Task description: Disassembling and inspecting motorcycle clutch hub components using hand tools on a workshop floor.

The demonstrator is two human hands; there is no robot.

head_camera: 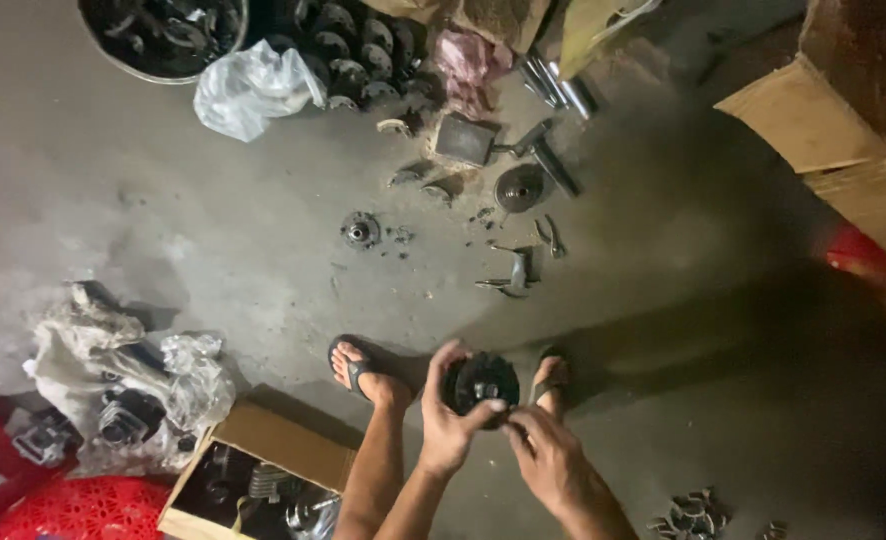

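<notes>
My left hand (pixel 447 412) grips a dark round metal part (pixel 481 380), a disc-like hub, from its left side. My right hand (pixel 545 458) touches the lower right edge of the same part with its fingertips. Both hands are low in the head view, between my two feet in sandals (pixel 355 366) on the grey concrete floor. What my right fingers pinch against the part is too small to tell.
Small metal pieces (pixel 515 272) and a round disc (pixel 520 187) lie on the floor ahead, with a little hub (pixel 359 230). A cardboard box of parts (pixel 253 478) sits left, plastic bags (pixel 123 395) beside it. Stacked dark discs (pixel 353 50) and a basin (pixel 163 35) lie far off.
</notes>
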